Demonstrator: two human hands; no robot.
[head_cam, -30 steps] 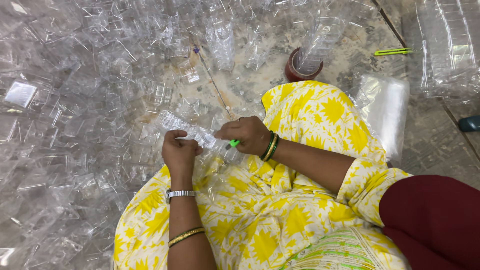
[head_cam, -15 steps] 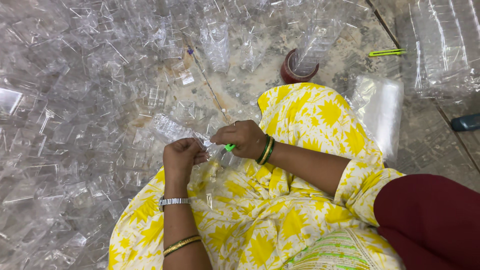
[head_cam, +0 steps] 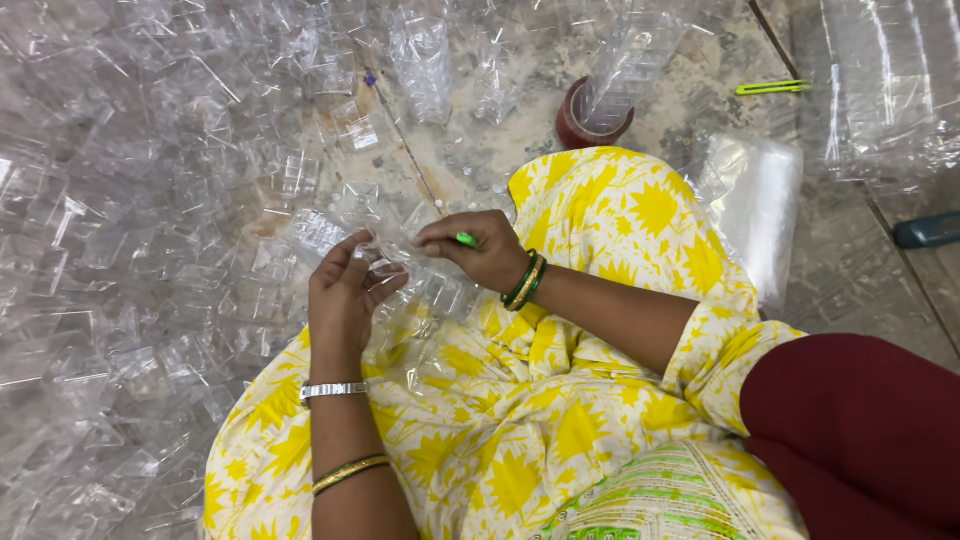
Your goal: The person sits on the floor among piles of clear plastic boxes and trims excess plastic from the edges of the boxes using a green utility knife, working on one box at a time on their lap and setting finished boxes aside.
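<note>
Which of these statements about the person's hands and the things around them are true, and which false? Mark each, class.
1. The left hand holds a clear plastic piece. True.
2. The right hand grips a red tool. False: the small tool is green.
3. Clear plastic pieces cover the floor at the left. True.
4. The green cutter lies on the lap. False: it lies on the floor, top right.
5. A dark red bowl sits beyond the knee. True.

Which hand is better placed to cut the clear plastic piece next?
Right, probably. The right hand already grips the small green tool at the clear piece, while the left hand only steadies that piece.
</note>
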